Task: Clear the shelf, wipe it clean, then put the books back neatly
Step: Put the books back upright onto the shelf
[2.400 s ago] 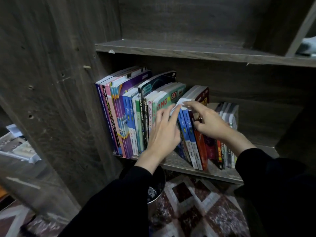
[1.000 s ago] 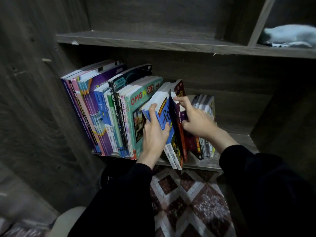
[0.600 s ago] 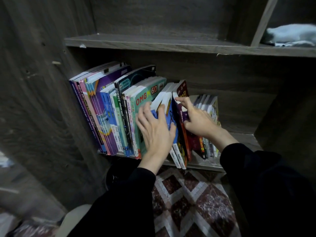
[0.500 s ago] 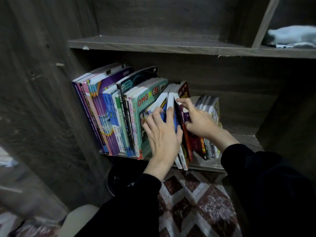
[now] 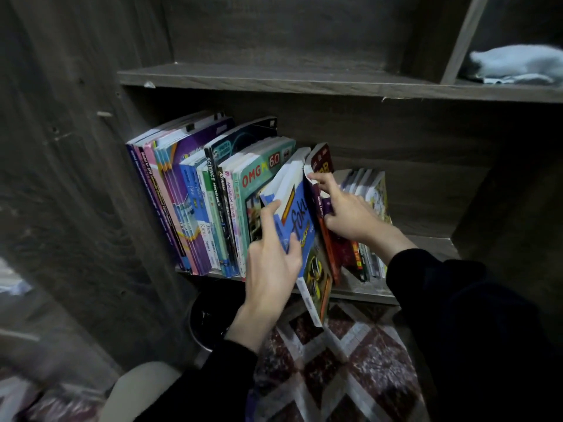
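Blue book (image 5: 297,226) is half out of the row and tilted, its bottom corner hanging past the shelf (image 5: 426,242) front edge — left hand (image 5: 271,263) clamps it, thumb on the cover, fingers behind. Right hand (image 5: 344,214) has fingers hooked on the maroon book (image 5: 320,159) next door, bracing it. Risks: the one-handed pinch slips and the book drops to the floor, or the left stack (image 5: 195,193) flops into the gap.

Books (image 5: 198,202) stand in a row on the lower shelf (image 5: 432,242), against its left wall (image 5: 91,208); a cloth (image 5: 515,63) lies above, right.
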`<move>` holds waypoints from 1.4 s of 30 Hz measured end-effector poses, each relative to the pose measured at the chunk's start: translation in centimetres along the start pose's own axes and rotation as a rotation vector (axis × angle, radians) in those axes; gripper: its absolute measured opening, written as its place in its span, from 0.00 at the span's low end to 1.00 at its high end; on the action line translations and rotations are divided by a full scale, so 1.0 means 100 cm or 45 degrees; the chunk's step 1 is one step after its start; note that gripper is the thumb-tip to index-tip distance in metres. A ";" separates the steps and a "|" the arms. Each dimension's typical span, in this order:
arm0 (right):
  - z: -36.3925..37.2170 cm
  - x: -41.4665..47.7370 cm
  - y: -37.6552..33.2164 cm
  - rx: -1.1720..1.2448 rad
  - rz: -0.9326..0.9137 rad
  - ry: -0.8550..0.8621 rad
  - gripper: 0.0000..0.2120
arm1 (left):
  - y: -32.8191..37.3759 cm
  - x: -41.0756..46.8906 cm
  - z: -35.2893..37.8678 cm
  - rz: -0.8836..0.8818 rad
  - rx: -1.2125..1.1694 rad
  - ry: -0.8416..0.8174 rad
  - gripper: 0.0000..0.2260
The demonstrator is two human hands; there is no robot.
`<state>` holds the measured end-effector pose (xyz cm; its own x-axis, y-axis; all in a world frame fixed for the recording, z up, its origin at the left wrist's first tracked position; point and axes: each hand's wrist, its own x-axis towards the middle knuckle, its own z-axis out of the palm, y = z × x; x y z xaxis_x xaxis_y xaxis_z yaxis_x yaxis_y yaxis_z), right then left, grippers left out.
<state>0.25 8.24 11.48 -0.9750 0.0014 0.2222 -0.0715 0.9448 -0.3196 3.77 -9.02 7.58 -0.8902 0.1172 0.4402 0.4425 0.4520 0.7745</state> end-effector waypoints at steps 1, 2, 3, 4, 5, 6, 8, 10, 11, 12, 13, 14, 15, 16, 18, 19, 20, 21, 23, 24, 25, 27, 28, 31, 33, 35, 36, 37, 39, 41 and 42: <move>0.000 0.000 -0.002 0.001 0.000 0.000 0.39 | -0.005 -0.006 -0.003 0.004 -0.017 0.006 0.23; 0.001 0.001 -0.003 -0.001 0.000 0.000 0.39 | -0.010 -0.010 -0.003 -0.013 -0.043 -0.007 0.25; 0.001 0.000 -0.005 0.005 0.003 -0.003 0.39 | -0.012 -0.013 -0.003 -0.032 -0.068 -0.022 0.28; 0.001 0.000 -0.007 0.014 0.006 -0.008 0.39 | -0.014 -0.014 -0.002 -0.054 -0.083 -0.035 0.30; 0.002 0.000 -0.009 0.015 0.004 -0.010 0.39 | -0.013 -0.014 0.000 -0.070 -0.100 -0.034 0.31; 0.002 0.000 -0.010 0.010 0.006 -0.009 0.39 | -0.011 -0.013 0.002 -0.080 -0.125 -0.028 0.30; 0.002 -0.001 -0.013 0.001 0.016 -0.006 0.39 | -0.005 -0.012 0.001 -0.083 -0.165 -0.029 0.26; 0.002 -0.001 -0.015 -0.011 0.020 -0.008 0.39 | 0.000 -0.011 -0.009 -0.085 -0.138 -0.034 0.23; 0.002 0.000 -0.015 -0.019 0.025 -0.014 0.39 | 0.002 -0.010 -0.018 -0.081 -0.117 -0.038 0.22; 0.003 0.000 -0.016 -0.026 0.027 -0.019 0.39 | 0.005 -0.010 -0.028 -0.074 -0.088 -0.052 0.21; 0.004 0.001 -0.017 -0.032 0.025 -0.019 0.39 | 0.007 -0.009 -0.041 -0.066 -0.050 -0.074 0.21; 0.005 0.002 -0.017 -0.045 0.022 -0.016 0.39 | 0.009 -0.009 -0.054 -0.060 -0.004 -0.102 0.22; 0.006 0.002 -0.019 -0.063 0.022 -0.010 0.39 | 0.010 -0.008 -0.067 -0.055 0.039 -0.132 0.22; 0.006 0.003 -0.021 -0.077 0.028 -0.006 0.39 | 0.011 -0.007 -0.081 -0.054 0.075 -0.159 0.23; 0.006 0.002 -0.026 -0.107 0.034 -0.002 0.38 | 0.011 -0.008 -0.106 -0.049 0.118 -0.200 0.23; 0.007 0.002 -0.028 -0.117 0.033 -0.005 0.38 | 0.012 -0.009 -0.119 -0.047 0.137 -0.216 0.22; 0.008 0.003 -0.030 -0.116 0.030 -0.009 0.38 | 0.012 -0.010 -0.131 -0.041 0.164 -0.231 0.22; 0.011 0.006 -0.034 -0.111 0.040 -0.018 0.37 | 0.013 -0.011 -0.141 -0.031 0.197 -0.244 0.22; 0.017 0.015 -0.047 -0.111 0.123 -0.030 0.33 | 0.014 -0.012 -0.161 -0.015 0.262 -0.268 0.22; 0.019 0.020 -0.057 -0.128 0.158 0.019 0.31 | 0.014 -0.012 -0.169 -0.018 0.294 -0.283 0.22; 0.021 0.025 -0.068 -0.126 0.162 0.115 0.31 | 0.013 -0.011 -0.177 -0.021 0.326 -0.284 0.22; 0.021 0.032 -0.096 -0.060 0.010 0.342 0.33 | 0.011 -0.008 -0.189 -0.039 0.368 -0.231 0.21; 0.022 0.036 -0.108 -0.048 -0.135 0.404 0.34 | 0.010 -0.007 -0.194 -0.054 0.375 -0.189 0.20; 0.027 0.051 -0.141 -0.226 -0.461 0.323 0.36 | 0.005 -0.003 -0.201 -0.085 0.396 -0.082 0.20; 0.034 0.063 -0.153 -0.426 -0.485 0.250 0.36 | 0.002 -0.001 -0.202 -0.103 0.397 -0.043 0.19; 0.044 0.071 -0.155 -0.588 -0.435 0.244 0.33 | 0.000 0.000 -0.200 -0.122 0.393 -0.025 0.20; 0.050 0.072 -0.155 -0.640 -0.408 0.256 0.33 | -0.001 0.000 -0.200 -0.127 0.379 -0.019 0.20; 0.055 0.072 -0.154 -0.673 -0.379 0.261 0.33 | -0.002 0.000 -0.200 -0.128 0.358 -0.015 0.20; 0.062 0.070 -0.154 -0.658 -0.327 0.269 0.34 | -0.002 0.000 -0.199 -0.115 0.335 -0.005 0.20; 0.067 0.070 -0.157 -0.610 -0.298 0.309 0.33 | -0.002 0.001 -0.200 -0.105 0.327 -0.002 0.20; 0.069 0.070 -0.158 -0.607 -0.296 0.333 0.33 | -0.002 0.002 -0.200 -0.105 0.323 -0.006 0.20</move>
<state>-6.89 -8.97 11.74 -0.8564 -0.1996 0.4762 -0.1152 0.9729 0.2005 5.69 -26.78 16.59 -0.9230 0.0743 0.3776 0.3275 0.6671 0.6691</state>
